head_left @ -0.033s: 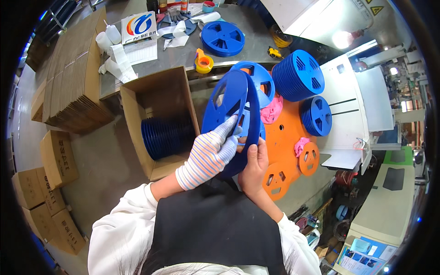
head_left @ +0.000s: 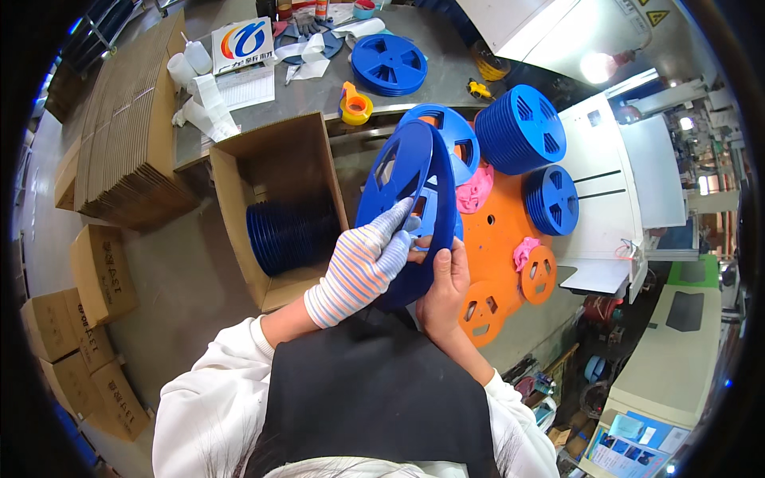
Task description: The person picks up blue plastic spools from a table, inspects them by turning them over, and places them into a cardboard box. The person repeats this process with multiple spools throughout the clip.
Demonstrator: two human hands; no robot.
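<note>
A blue plastic reel [head_left: 406, 171], with two round flanges and cut-out windows, is tilted up in front of my apron. My left hand [head_left: 360, 267], in a striped knit glove, is closed on its near flange, fingers at the cut-outs. My bare right hand [head_left: 443, 293] pinches the rim at lower right, thumb outside and fingers partly hidden behind it. Just beyond the held reel, another blue reel [head_left: 456, 131] stands over an orange plate [head_left: 498, 239] with round lobes. Pink cloth [head_left: 475, 191] lies beside that reel.
Left of my hands, an open carton [head_left: 275, 143] contains a row of dark blue reels [head_left: 287, 237]. Stacked blue reels [head_left: 522, 131] and a smaller stack [head_left: 550, 201] stand right. A grey bench [head_left: 319, 95] behind holds a tape dispenser [head_left: 355, 105] and another reel [head_left: 389, 64].
The held reel has shifted very slightly to the right, along with both hands. Their grips look the same.
</note>
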